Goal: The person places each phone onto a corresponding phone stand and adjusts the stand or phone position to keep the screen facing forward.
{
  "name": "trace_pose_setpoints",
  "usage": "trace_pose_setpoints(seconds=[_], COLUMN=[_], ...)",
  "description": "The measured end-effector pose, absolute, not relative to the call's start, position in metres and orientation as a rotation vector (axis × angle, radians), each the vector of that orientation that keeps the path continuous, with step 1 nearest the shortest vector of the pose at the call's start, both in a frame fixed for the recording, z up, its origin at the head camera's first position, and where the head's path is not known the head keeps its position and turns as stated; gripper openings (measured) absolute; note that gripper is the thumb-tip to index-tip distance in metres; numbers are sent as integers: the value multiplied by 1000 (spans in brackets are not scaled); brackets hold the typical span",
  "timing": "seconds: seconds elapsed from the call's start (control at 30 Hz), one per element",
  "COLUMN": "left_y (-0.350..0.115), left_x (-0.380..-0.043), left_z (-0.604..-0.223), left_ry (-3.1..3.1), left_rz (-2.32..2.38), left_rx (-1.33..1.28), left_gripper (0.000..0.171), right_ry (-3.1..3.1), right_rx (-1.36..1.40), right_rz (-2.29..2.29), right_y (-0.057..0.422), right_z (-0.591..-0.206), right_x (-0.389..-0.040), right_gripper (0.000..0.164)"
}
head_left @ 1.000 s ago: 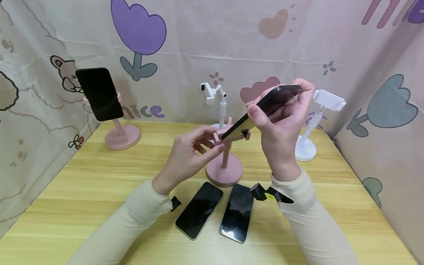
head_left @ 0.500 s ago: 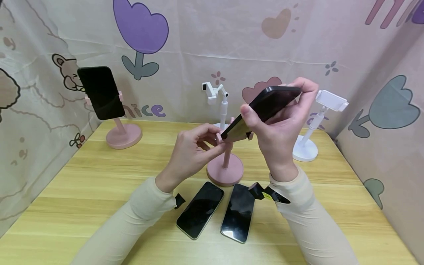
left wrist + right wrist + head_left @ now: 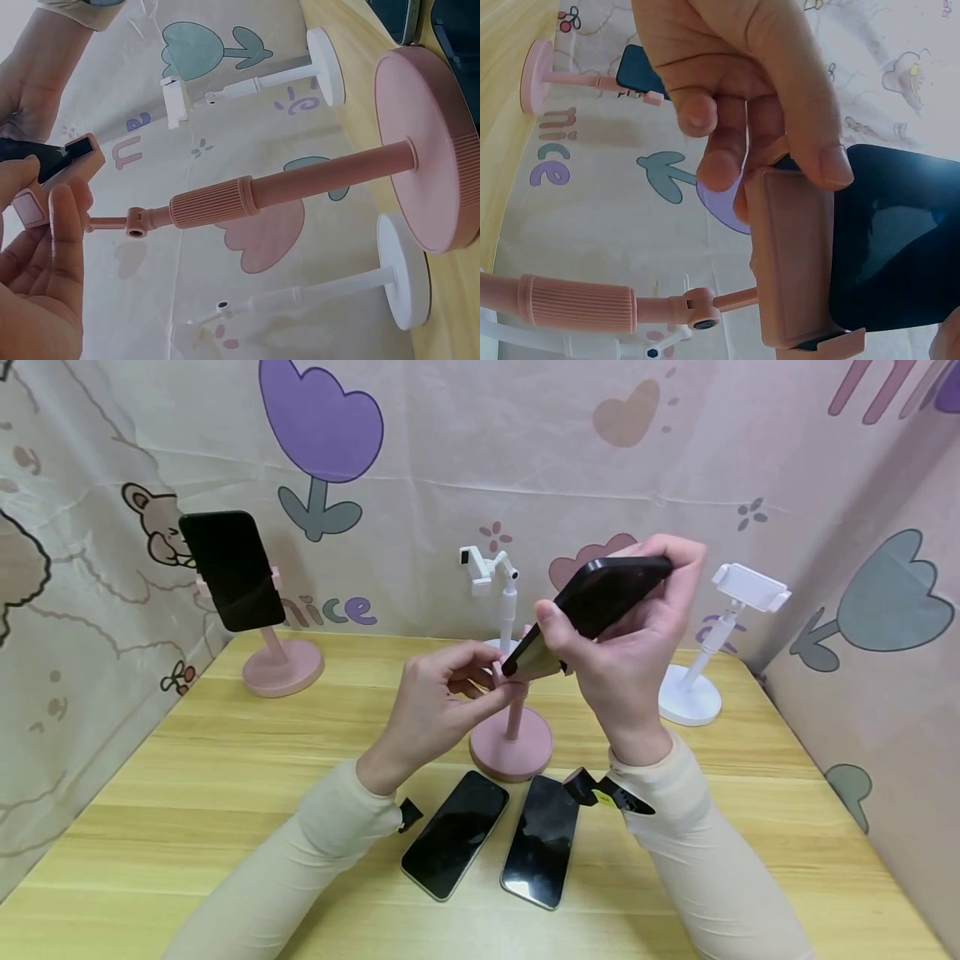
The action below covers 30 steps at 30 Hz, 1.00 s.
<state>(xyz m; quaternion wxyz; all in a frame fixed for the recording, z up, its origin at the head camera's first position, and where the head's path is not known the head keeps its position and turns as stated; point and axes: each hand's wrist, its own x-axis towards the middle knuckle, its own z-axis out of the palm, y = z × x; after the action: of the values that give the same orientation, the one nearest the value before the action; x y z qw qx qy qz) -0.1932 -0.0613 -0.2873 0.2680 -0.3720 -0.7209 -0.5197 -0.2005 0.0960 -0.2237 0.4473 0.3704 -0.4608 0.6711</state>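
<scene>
1. As I'm watching, the left hand (image 3: 438, 702) is pinching the pink clamp (image 3: 795, 262), the phone (image 3: 609, 597) lying at that hand's two o'clock.
2. Lengthwise, the phone is slanting from eight to two.
3. The nearer right hand (image 3: 628, 656) is gripping the phone's edges.

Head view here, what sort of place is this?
Probably an indoor tabletop recording or demonstration booth: cartoon-print fabric hangs behind and beside a wood-grain table, which bears four phone stands.
</scene>
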Motion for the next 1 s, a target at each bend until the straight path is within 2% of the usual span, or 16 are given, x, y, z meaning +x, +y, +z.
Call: trace_pose_setpoints(seconds=[0.23,0.47,0.77,1.0], left_y=[-61,-65,-62,-63], left_x=[-195,-216,-194,-194], left_z=[-289,-309,-286,-287], left_ry=[-1904,-1885,-1885,-1898], left_rz=[-1398,-1421,-1384,-1378], left_rx=[-1035,-1062,-1052,-1052], left_gripper=[22,24,21,21], right_ry=[-1149,-1170,-1217,-1244], right_rx=[923,937,887,861], right_rz=[1613,1589,1489,1441], right_y=[93,91,88,88], right_z=[-223,-221,-220,-220], right_x=[-201,-204,-205,-206], right_gripper=[57,56,55,57])
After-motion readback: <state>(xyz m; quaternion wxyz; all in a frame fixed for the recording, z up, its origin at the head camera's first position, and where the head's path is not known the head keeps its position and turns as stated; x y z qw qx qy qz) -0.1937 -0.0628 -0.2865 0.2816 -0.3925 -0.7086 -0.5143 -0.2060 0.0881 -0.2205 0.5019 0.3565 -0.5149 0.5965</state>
